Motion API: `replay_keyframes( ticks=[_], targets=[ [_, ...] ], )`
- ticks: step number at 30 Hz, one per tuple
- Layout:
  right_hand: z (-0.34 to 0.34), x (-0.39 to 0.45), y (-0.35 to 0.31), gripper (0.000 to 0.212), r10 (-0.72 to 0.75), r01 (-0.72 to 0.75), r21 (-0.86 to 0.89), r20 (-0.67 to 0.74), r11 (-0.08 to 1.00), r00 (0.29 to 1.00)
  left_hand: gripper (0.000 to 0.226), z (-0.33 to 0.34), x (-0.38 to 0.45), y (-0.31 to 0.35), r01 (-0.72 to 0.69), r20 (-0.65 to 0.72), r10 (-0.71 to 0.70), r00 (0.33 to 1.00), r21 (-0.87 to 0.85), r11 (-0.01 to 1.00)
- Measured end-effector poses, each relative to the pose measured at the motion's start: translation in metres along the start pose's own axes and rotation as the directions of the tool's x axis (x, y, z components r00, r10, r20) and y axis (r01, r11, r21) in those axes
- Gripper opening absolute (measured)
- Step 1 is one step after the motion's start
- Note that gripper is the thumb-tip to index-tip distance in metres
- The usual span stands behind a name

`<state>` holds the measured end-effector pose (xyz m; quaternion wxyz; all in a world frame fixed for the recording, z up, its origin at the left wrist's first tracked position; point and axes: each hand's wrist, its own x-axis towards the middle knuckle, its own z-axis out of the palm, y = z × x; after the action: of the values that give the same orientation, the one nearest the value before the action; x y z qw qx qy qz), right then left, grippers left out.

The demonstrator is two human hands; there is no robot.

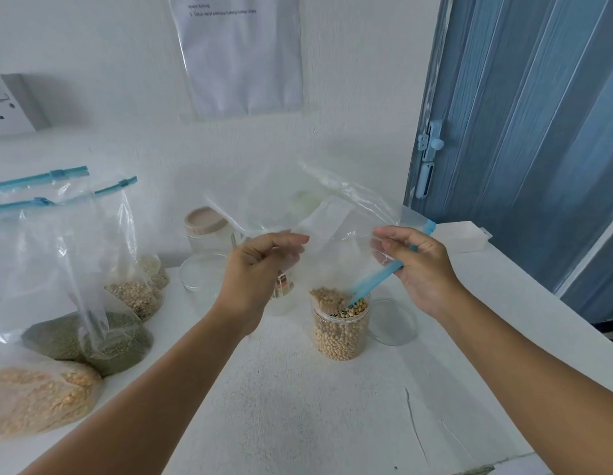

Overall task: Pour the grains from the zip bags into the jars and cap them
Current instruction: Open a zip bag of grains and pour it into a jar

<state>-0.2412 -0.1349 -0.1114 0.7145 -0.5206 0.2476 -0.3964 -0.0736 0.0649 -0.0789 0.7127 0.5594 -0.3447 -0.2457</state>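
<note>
A clear zip bag (336,228) with a blue zip strip hangs upturned over an open clear jar (341,332) that is full of pale beans. My left hand (260,265) pinches the bag's left side. My right hand (418,265) grips the bag's right edge and its blue strip. The bag's mouth points down into the jar, and a small heap of beans sits at the jar's rim. A clear lid (394,320) lies on the table right of the jar.
Several filled zip bags stand at the left: yellow grains (41,395), green beans (89,337), pale beans (137,293). A capped empty jar (205,228) and another clear lid (200,270) sit behind my left hand. A blue folding door (524,132) is at the right.
</note>
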Motion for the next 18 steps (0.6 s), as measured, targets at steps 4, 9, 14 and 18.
replay_keyframes(
  ticks=[4,9,14,18],
  targets=[
    [0.000,0.000,0.002,0.023,-0.003,0.002,0.080,0.007,0.997,1.000,0.031,-0.001,-0.008,-0.016,0.095,0.086,-0.094,0.992,-0.002,0.996],
    [-0.003,0.000,0.004,0.022,-0.001,-0.001,0.108,0.021,0.994,1.000,0.031,-0.006,-0.002,-0.019,0.158,0.058,-0.160,0.985,0.038,0.987],
    [-0.003,-0.007,0.012,0.031,-0.037,0.045,-0.088,0.089,0.995,0.995,0.035,0.006,0.006,-0.012,0.130,0.044,-0.134,0.990,0.077,0.989],
    [-0.005,-0.017,0.024,0.043,-0.050,0.093,-0.239,0.178,0.967,0.983,0.038,0.014,0.004,-0.015,0.111,0.022,-0.113,0.993,0.077,0.991]
  ],
)
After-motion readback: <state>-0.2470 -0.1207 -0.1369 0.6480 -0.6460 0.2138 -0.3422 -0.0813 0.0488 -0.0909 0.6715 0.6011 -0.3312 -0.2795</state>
